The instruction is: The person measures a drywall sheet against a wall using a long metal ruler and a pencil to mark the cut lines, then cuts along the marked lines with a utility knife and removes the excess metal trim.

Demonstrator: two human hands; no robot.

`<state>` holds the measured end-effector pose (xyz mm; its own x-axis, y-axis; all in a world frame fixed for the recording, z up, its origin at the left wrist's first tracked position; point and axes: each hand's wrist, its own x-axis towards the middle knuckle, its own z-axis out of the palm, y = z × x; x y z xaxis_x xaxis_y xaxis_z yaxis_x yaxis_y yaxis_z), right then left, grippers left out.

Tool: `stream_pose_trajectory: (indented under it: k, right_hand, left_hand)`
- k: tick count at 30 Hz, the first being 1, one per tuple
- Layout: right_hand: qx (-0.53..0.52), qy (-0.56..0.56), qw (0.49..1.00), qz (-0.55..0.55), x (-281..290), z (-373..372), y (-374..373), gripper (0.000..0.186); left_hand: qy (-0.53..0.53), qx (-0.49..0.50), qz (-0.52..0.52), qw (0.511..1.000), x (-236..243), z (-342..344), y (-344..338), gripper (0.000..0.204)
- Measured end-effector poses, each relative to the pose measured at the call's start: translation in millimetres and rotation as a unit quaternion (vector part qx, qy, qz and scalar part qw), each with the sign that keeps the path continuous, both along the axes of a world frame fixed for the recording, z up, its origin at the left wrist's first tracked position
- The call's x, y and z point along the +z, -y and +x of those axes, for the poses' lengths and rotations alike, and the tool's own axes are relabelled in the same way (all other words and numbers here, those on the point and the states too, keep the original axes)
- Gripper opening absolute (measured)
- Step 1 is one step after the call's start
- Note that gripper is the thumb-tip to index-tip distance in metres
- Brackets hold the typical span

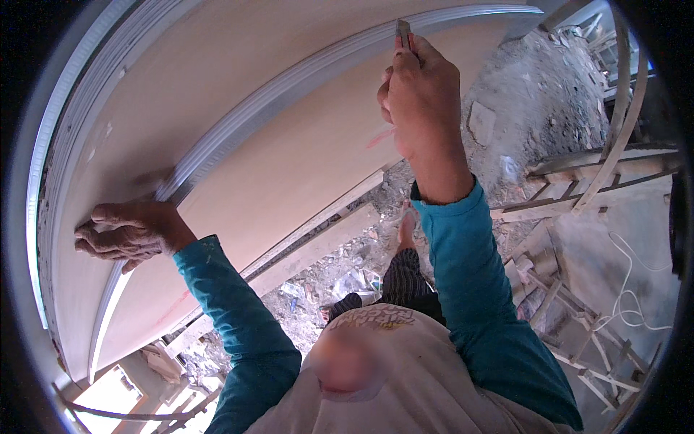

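1. We see 1 large beige board (289, 145) standing upright, with 1 pale metal straightedge (289, 90) laid across it.
2. Our 2 hands: the left hand (126, 235) presses flat, fingers curled, on the straightedge's lower end; the right hand (419, 94) is closed around 1 utility knife (403, 32) at the upper end.
3. Below the board's lower edge, rubble-strewn floor (535, 108) lies open; 1 wooden ladder (578, 181) stands at right.

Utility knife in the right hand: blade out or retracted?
Out. A short grey blade tip on the utility knife sticks up past the right hand, against the metal straightedge on the drywall board.
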<state>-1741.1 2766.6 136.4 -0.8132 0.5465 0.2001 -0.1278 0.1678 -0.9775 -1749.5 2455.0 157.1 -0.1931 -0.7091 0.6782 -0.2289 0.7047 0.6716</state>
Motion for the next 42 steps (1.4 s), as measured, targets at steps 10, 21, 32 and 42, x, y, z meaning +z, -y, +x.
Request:
stream_pose_trajectory:
  k: [10,21,32,42]
  right_hand:
    - [-0.013,0.002,0.994,0.105,1.9,16.9,51.1,0.014]
    - [-0.008,-0.014,0.995,0.100,12.0,38.7,101.4,0.015]
    - [0.041,-0.041,0.995,0.079,27.2,61.8,134.7,0.024]
    - [0.100,-0.010,0.995,0.022,24.5,83.8,137.5,0.031]
  left_hand:
    - [-0.005,-0.017,-0.002,1.000,-0.1,3.0,1.3,0.098]
    - [0.006,-0.028,0.002,1.000,-2.5,5.3,3.7,0.095]
    - [0.029,-0.026,-0.007,0.999,-2.4,8.9,6.8,0.088]
    - [0.028,-0.012,-0.003,1.000,-3.9,8.5,6.2,0.079]
